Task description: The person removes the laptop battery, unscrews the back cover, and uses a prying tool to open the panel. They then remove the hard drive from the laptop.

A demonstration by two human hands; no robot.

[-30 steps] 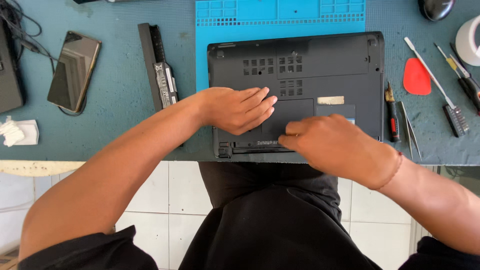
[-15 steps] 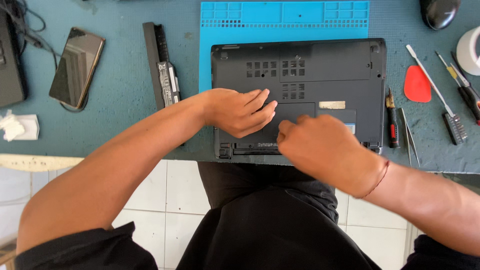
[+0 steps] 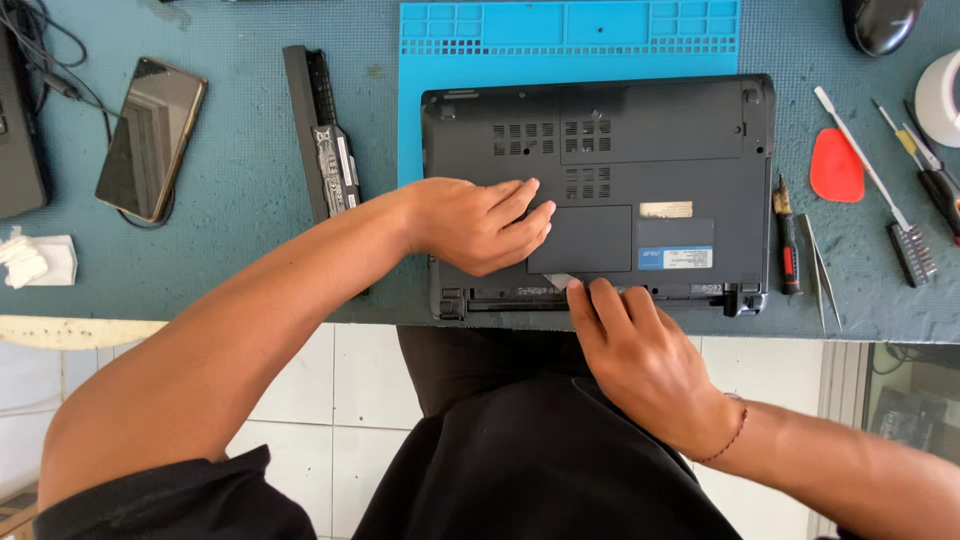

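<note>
A dark grey laptop (image 3: 650,150) lies upside down on a blue mat (image 3: 570,40) at the table's front edge. My left hand (image 3: 480,225) rests flat on its underside, fingers together, pressing beside a small square cover panel (image 3: 585,240). My right hand (image 3: 640,355) sits at the laptop's near edge, fingertips touching the empty battery bay by a small pale tab (image 3: 560,283). Neither hand holds a loose thing.
A long black battery (image 3: 322,150) lies left of the laptop, with a phone (image 3: 150,135) and a white tissue (image 3: 35,260) farther left. Right of the laptop are a small screwdriver (image 3: 788,235), tweezers (image 3: 825,280), a red pick (image 3: 835,165), more tools and a mouse (image 3: 880,22).
My right hand has slid off the laptop's underside toward me, to its near edge. My left hand has stayed in place.
</note>
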